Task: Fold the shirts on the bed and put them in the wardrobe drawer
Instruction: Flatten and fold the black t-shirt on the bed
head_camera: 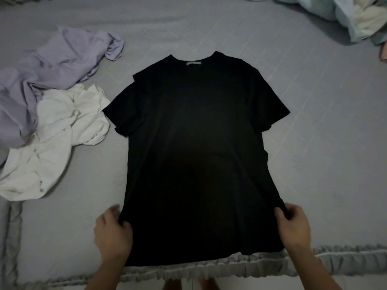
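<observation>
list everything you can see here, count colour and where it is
black t-shirt: 1, black, spread flat at the middle of the bed, collar away from the person
white garment: 1, white, crumpled left of the black t-shirt
lilac garment: 1, pale purple, crumpled at far left, partly over the white one
bedding pile: 1, pale green and white, top right corner
bed: 1, grey sheet, ruffled near edge
left hand: 1, grips the hem's left side
right hand: 1, grips the hem's right side

Black shirt [194, 147] flat, unfolded on bed [314, 122]; lilac, white shirts probably crumpled.
</observation>
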### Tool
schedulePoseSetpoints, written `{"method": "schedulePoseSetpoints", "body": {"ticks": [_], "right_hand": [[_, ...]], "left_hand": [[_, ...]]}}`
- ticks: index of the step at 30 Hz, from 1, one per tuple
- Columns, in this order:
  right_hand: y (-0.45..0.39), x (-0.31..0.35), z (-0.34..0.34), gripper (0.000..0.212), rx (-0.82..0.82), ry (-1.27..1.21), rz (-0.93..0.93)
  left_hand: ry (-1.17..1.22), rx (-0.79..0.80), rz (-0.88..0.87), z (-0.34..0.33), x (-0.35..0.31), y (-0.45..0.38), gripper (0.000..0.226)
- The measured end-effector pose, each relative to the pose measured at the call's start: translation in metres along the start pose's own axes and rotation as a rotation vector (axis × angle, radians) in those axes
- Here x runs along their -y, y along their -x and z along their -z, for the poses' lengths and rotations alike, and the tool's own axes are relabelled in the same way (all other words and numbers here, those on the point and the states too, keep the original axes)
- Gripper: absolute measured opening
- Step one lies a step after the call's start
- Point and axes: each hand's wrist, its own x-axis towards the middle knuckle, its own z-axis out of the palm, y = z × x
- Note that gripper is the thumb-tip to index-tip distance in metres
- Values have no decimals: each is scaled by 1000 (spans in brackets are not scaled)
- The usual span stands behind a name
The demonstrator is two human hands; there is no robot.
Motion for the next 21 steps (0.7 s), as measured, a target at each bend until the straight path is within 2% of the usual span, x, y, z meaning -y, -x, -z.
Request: {"method": "schedulePoseSetpoints", "body": {"ticks": [2, 4, 5, 7, 9, 11, 15, 21], "right_hand": [[3, 8, -9, 26, 102, 41, 81], [0, 12, -14, 29, 155, 62, 86], [-3, 13, -15, 29, 153, 85, 75], [-11, 17, -12, 28, 119, 123, 36], [-23, 29, -8, 25, 81, 131, 7], [-36, 53, -7, 27, 61, 138, 13], [-62, 121, -14, 35, 10, 136, 132], [-124, 232, -44, 43, -110, 370, 507]], "left_hand": [[-53, 11, -201, -6, -17, 6, 57], [-151, 104, -365, -14, -29, 12, 56], [-223, 156, -386, -17, -33, 14, 54], [-287, 182, -312, -20, -37, 13, 53], [-222, 155, -186, -17, -46, 4, 48], [-142, 132, -141, -11, -61, -11, 43], [-50, 43, -287, 4, -109, -58, 40], [-7, -89, -562, 13, -219, -167, 36]]}}
